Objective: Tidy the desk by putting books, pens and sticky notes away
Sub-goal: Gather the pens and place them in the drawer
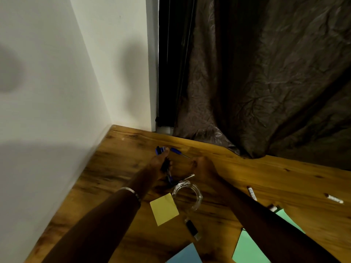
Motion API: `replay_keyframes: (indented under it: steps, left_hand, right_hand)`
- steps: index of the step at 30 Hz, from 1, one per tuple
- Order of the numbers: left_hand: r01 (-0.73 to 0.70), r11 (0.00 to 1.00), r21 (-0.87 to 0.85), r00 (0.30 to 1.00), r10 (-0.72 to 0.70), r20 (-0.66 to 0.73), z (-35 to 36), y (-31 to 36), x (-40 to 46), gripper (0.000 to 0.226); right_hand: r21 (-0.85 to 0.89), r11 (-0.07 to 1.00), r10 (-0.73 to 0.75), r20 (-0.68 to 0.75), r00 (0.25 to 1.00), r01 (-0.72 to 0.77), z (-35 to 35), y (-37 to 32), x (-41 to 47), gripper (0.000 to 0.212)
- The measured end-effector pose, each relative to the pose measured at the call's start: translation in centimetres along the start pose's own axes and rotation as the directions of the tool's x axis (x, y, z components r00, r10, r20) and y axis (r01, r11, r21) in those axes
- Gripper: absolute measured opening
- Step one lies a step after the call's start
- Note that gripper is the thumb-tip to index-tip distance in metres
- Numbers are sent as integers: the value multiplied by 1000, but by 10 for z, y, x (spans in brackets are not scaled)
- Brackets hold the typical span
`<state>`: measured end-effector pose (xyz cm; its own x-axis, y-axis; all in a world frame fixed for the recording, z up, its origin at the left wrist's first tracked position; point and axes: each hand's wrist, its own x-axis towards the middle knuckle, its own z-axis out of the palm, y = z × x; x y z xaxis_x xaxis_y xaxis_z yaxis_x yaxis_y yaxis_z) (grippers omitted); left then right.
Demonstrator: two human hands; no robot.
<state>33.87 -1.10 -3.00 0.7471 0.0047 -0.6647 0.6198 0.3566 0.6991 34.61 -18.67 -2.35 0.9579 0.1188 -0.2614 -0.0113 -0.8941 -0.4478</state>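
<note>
My left hand (160, 164) is closed around a bunch of blue and black pens (161, 150) whose caps stick out above my fingers. My right hand (201, 166) is just to its right with fingers curled; whether it grips anything cannot be told. A blue pen (178, 152) lies on the wooden desk (266, 177) right beyond both hands. A clear glass holder (188, 195) stands just nearer than my hands. A yellow sticky note (164, 208) lies left of the glass. Green notes (248, 249) and a blue note (187, 254) lie at the near edge.
A silver pen (190, 176) lies by the glass, a black pen (192, 228) nearer me, and two white pens (252, 193) (335, 198) to the right. A white wall (47, 111) bounds the desk's left side. A dark curtain (266, 82) hangs behind it.
</note>
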Motion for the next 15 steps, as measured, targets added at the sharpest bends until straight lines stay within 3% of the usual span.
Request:
replay_keyframes:
  steps: [5, 8, 10, 12, 15]
  left_hand:
    - [6, 1000, 11, 1000, -6, 18, -10, 0, 0, 40]
    - [-7, 1000, -5, 1000, 8, 15, -17, -1, 4, 36]
    - [-21, 998, -57, 1000, 22, 14, -20, -2, 5, 30]
    - [-28, 995, -97, 999, 29, 15, -23, -2, 4, 28]
    - [-25, 995, -98, 1000, 25, 1, -31, -3, 3, 28]
  right_hand:
    - [-127, 991, -32, 82, 996, 42, 7, 22, 5, 23]
    - [-131, 991, 3, 77, 997, 7, 19, 23, 16, 9]
    - [-92, 996, -11, 82, 997, 18, 26, 30, 24, 19]
    - [-94, 995, -16, 74, 997, 23, 17, 23, 14, 8]
    - [-49, 999, 24, 33, 999, -23, 7, 15, 8, 18]
